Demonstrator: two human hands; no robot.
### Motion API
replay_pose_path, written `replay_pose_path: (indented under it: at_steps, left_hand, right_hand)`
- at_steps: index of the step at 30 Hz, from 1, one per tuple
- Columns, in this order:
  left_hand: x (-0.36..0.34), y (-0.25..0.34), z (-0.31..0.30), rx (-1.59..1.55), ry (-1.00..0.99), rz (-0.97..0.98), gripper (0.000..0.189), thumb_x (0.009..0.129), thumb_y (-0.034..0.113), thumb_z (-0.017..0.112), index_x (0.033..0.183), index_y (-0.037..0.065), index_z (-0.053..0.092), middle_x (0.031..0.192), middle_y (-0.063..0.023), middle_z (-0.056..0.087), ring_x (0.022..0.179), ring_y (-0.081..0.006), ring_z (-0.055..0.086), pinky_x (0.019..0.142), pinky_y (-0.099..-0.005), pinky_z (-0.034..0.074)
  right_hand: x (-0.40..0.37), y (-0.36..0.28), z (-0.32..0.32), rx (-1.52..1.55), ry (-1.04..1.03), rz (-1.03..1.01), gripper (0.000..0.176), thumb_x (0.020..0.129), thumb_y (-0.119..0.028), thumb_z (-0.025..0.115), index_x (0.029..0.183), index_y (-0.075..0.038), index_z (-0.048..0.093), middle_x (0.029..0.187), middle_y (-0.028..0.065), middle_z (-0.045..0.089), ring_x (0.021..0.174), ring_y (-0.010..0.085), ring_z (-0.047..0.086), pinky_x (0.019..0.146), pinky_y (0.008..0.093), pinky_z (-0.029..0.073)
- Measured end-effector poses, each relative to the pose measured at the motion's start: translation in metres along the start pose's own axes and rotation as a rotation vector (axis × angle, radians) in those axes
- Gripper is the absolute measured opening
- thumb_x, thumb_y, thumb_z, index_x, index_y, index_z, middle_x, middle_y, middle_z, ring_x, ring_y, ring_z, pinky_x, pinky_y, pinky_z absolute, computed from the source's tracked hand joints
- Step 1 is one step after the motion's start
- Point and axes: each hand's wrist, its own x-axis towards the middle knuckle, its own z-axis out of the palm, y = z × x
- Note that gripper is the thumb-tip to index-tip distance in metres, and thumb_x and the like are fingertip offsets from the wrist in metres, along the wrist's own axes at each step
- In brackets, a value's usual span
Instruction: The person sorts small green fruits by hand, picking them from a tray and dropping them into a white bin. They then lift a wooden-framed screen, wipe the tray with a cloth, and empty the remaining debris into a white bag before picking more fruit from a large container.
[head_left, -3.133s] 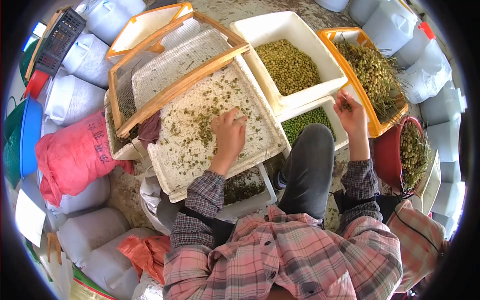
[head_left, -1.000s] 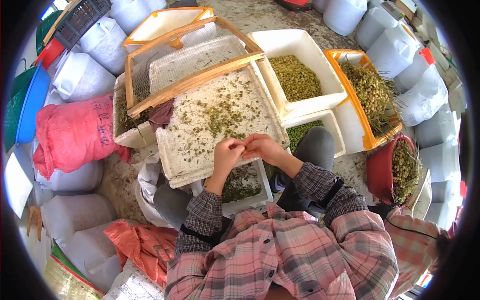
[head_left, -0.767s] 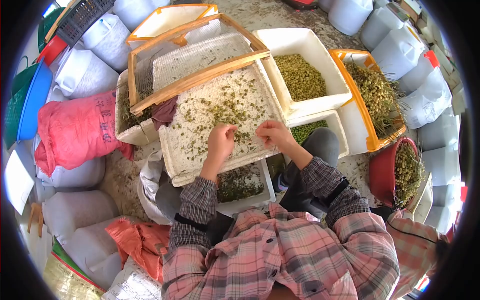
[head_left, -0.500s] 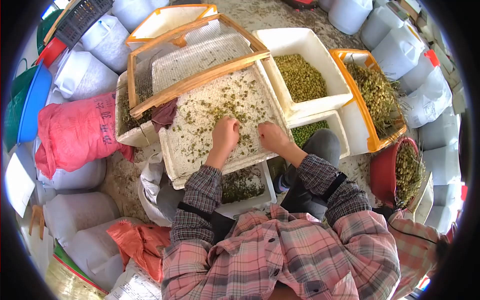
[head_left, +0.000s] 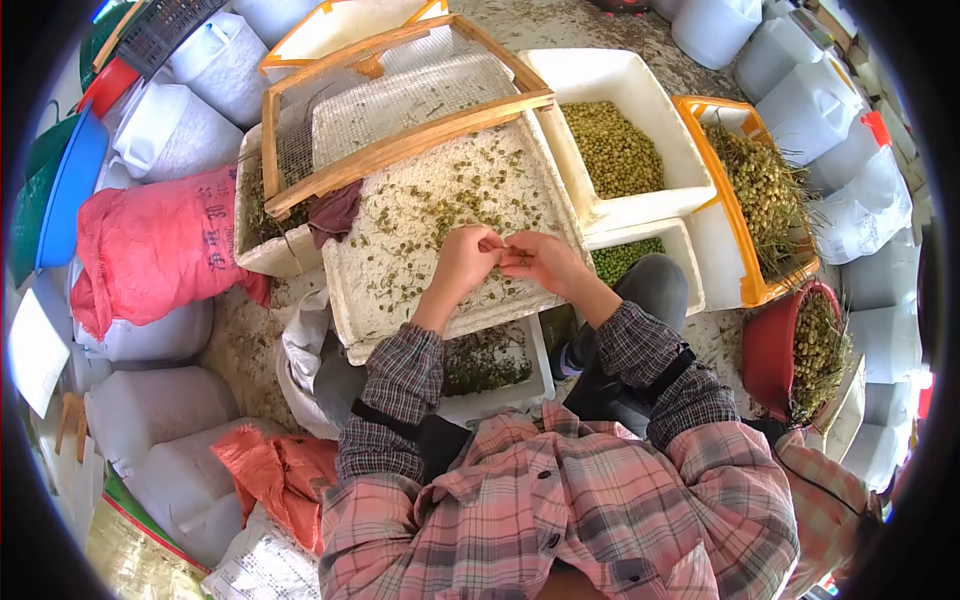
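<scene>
My left hand (head_left: 466, 260) and my right hand (head_left: 550, 264) meet fingertip to fingertip over a white foam tray (head_left: 392, 318). Both are closed in a pinch, and whatever sits between the fingers is too small to name. Scattered over the tray are small greenish-brown pods (head_left: 455, 212) and bits of stalk, thickest just beyond my hands. A wood-framed mesh sieve (head_left: 410, 146) rests across the tray's far end. By its left corner lies a dark maroon cloth (head_left: 335, 213).
To the right stand a foam box of yellow-green round pods (head_left: 612, 150), a smaller box of green ones (head_left: 628, 255), an orange-rimmed box (head_left: 765, 292) of stalks and a red basin (head_left: 768, 350). A pink sack (head_left: 160, 255) and several white jugs (head_left: 180, 130) are on the left.
My two hands have come together from apart, the right one moving left to meet the left at the fingertips. The whole view has shifted slightly.
</scene>
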Motion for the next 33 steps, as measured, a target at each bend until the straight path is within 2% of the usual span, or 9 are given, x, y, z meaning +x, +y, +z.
replay_pose_path:
  at_steps: [4, 10, 16, 19, 22, 25, 28, 29, 33]
  left_hand:
    - [-0.017, -0.003, -0.003, 0.043, 0.004, 0.056, 0.009, 0.076, 0.004, 0.069, 0.083, -0.002, 0.069, 0.073, -0.0114, 0.068, 0.066, -0.0155, 0.066, 0.062, -0.0266, 0.052]
    - [-0.029, 0.008, 0.001, 0.002, -0.031, -0.062, 0.008, 0.073, 0.002, 0.069, 0.080, -0.002, 0.068, 0.073, -0.0100, 0.068, 0.066, -0.0138, 0.065, 0.062, -0.0262, 0.051]
    - [-0.036, 0.004, 0.008, -0.277, 0.051, -0.121, 0.005, 0.075, 0.004, 0.067, 0.080, 0.001, 0.069, 0.071, -0.0078, 0.065, 0.059, -0.0125, 0.059, 0.055, -0.0267, 0.047]
    - [-0.041, -0.001, 0.001, -0.130, 0.112, -0.254, 0.008, 0.077, 0.008, 0.067, 0.082, 0.003, 0.070, 0.070, -0.0076, 0.063, 0.059, -0.0168, 0.058, 0.054, -0.0300, 0.046]
    - [-0.056, -0.014, 0.002, 0.437, 0.092, 0.215, 0.010, 0.078, 0.012, 0.068, 0.084, 0.005, 0.072, 0.071, -0.0080, 0.061, 0.063, -0.0225, 0.059, 0.058, -0.0340, 0.048]
    - [-0.063, -0.015, 0.011, 0.415, 0.009, 0.187, 0.008, 0.077, 0.015, 0.069, 0.079, 0.008, 0.071, 0.074, -0.0094, 0.061, 0.069, -0.0276, 0.061, 0.061, -0.0380, 0.049]
    - [-0.060, -0.014, 0.012, 0.455, -0.042, 0.137, 0.008, 0.075, 0.016, 0.071, 0.076, 0.008, 0.070, 0.074, -0.0107, 0.062, 0.070, -0.0292, 0.062, 0.062, -0.0390, 0.049]
    - [-0.058, -0.020, 0.014, 0.462, -0.055, 0.133, 0.010, 0.075, 0.017, 0.071, 0.075, 0.008, 0.069, 0.073, -0.0111, 0.062, 0.069, -0.0296, 0.062, 0.062, -0.0390, 0.049]
    - [-0.056, -0.019, 0.006, 0.494, -0.084, 0.056, 0.015, 0.073, 0.019, 0.072, 0.074, 0.005, 0.066, 0.071, -0.0125, 0.062, 0.065, -0.0288, 0.062, 0.061, -0.0372, 0.050]
  right_hand:
    - [0.004, 0.015, 0.003, -0.068, -0.101, 0.009, 0.017, 0.089, -0.004, 0.054, 0.097, 0.010, 0.058, 0.093, 0.0171, 0.061, 0.081, 0.0262, 0.064, 0.076, 0.0356, 0.058]
    - [-0.008, 0.019, 0.006, -0.353, -0.047, -0.062, 0.013, 0.081, 0.009, 0.056, 0.093, 0.011, 0.060, 0.092, 0.0179, 0.063, 0.079, 0.0232, 0.067, 0.070, 0.0316, 0.060]
    - [-0.013, 0.014, 0.013, -0.552, -0.054, -0.173, 0.012, 0.079, 0.002, 0.062, 0.090, 0.007, 0.061, 0.076, 0.0123, 0.064, 0.066, 0.0189, 0.067, 0.059, 0.0300, 0.059]
    - [-0.005, 0.009, 0.001, -0.496, 0.006, -0.208, 0.012, 0.079, -0.006, 0.064, 0.087, 0.003, 0.063, 0.073, 0.0097, 0.064, 0.063, 0.0147, 0.064, 0.053, 0.0298, 0.055]
    - [-0.011, 0.004, 0.000, -0.936, 0.060, -0.235, 0.012, 0.078, -0.010, 0.064, 0.083, 0.001, 0.064, 0.072, 0.0121, 0.064, 0.060, 0.0189, 0.063, 0.054, 0.0335, 0.052]
    - [0.004, 0.029, -0.002, -1.210, -0.056, -0.619, 0.014, 0.075, -0.013, 0.065, 0.079, 0.001, 0.064, 0.074, 0.0176, 0.064, 0.064, 0.0284, 0.063, 0.060, 0.0366, 0.052]
    - [0.010, 0.037, 0.010, -1.536, 0.009, -0.635, 0.016, 0.072, -0.014, 0.066, 0.076, 0.002, 0.063, 0.079, 0.0217, 0.064, 0.070, 0.0368, 0.062, 0.068, 0.0391, 0.053]
    - [0.012, 0.037, 0.014, -1.618, 0.019, -0.557, 0.020, 0.071, -0.016, 0.070, 0.078, 0.001, 0.064, 0.076, 0.0190, 0.063, 0.077, 0.0354, 0.063, 0.069, 0.0424, 0.051]
    - [0.020, 0.038, 0.016, -1.747, 0.016, -0.514, 0.017, 0.071, -0.014, 0.068, 0.078, 0.001, 0.064, 0.077, 0.0207, 0.063, 0.074, 0.0359, 0.062, 0.070, 0.0425, 0.052]
